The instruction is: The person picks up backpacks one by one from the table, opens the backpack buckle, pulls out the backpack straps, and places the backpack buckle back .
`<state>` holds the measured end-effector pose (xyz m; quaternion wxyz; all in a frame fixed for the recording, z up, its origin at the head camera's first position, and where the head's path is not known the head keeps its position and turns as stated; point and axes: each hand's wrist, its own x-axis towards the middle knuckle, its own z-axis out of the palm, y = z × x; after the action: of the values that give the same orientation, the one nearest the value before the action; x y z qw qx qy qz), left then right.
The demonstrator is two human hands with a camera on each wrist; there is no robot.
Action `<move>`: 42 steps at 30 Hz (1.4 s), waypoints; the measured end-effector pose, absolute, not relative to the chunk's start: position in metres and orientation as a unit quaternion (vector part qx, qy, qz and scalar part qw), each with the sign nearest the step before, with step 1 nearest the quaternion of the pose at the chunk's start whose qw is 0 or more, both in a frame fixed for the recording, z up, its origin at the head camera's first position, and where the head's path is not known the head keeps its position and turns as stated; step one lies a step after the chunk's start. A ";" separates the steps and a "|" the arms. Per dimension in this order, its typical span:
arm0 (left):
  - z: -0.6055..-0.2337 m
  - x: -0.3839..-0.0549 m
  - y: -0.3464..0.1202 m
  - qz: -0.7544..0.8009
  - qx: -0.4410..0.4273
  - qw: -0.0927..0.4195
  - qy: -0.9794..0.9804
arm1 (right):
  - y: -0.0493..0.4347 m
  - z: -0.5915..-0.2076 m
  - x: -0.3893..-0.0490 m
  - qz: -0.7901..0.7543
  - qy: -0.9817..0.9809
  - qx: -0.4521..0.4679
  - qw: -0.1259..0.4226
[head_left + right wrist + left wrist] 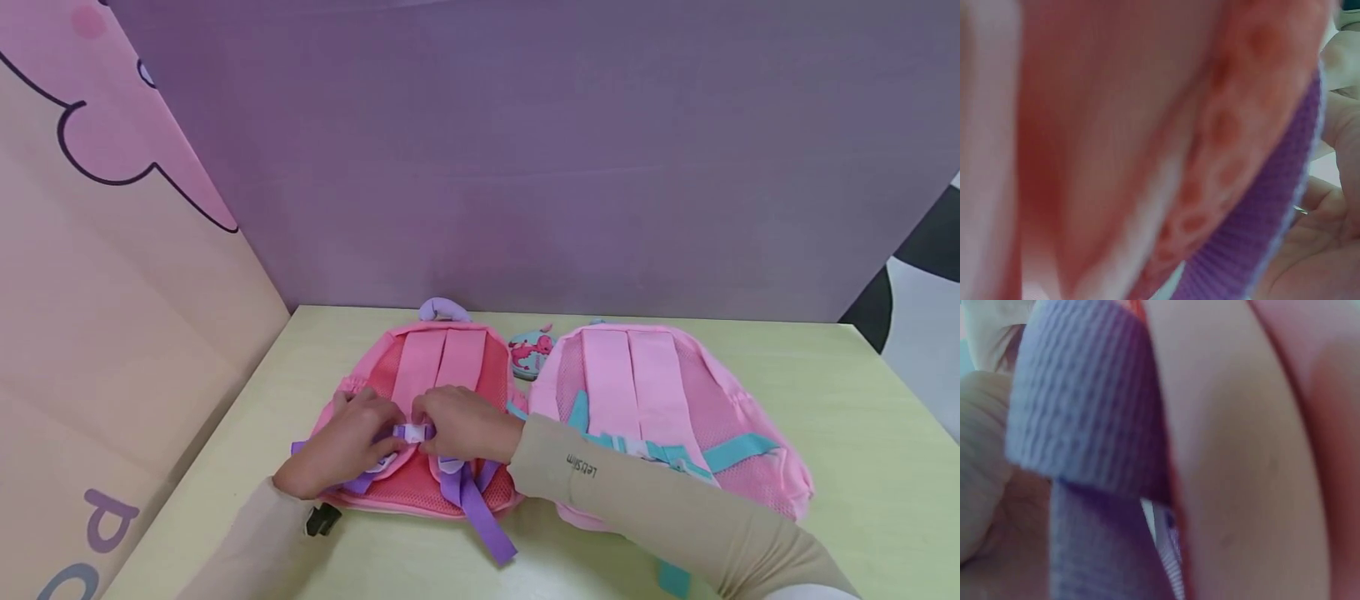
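Observation:
A coral-pink backpack lies back-side up on the table, shoulder straps on top. Across those straps runs a purple chest strap with a white buckle in its middle. My left hand pinches the strap on the buckle's left side. From the right, my right hand pinches its other side with curled fingers. Purple webbing fills much of the left wrist view, close and blurred. In the right wrist view, coral mesh and a purple strap partly hide the fingers.
To the right lies a lighter pink backpack with turquoise straps, my right forearm crossing over it. A small turquoise pouch with a red figure sits between the bags. Near the left sleeve is a black clip. A purple panel stands behind the table.

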<state>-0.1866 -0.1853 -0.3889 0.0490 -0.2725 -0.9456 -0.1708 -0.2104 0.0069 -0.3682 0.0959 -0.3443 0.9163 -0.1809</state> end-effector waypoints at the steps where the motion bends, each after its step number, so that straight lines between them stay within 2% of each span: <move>1: -0.389 -0.187 -0.186 -0.171 -0.279 0.055 -0.943 | 0.007 -0.368 -0.210 -0.187 0.917 -0.340 0.095; 9: -0.383 -0.187 -0.190 -0.179 -0.303 0.094 -0.931 | 0.008 -0.366 -0.212 -0.231 0.914 -0.326 0.074; 32: -0.377 -0.190 -0.191 -0.226 -0.319 0.127 -0.912 | 0.014 -0.356 -0.218 -0.250 0.900 -0.355 0.047; 42: -0.377 -0.189 -0.190 -0.221 -0.317 0.168 -0.907 | 0.014 -0.353 -0.216 -0.261 0.893 -0.367 0.007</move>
<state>-0.1889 -0.1897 -0.3774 0.1679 -0.3172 -0.9069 -0.2206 -0.2156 0.0139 -0.3528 0.0069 -0.3670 0.8927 -0.2613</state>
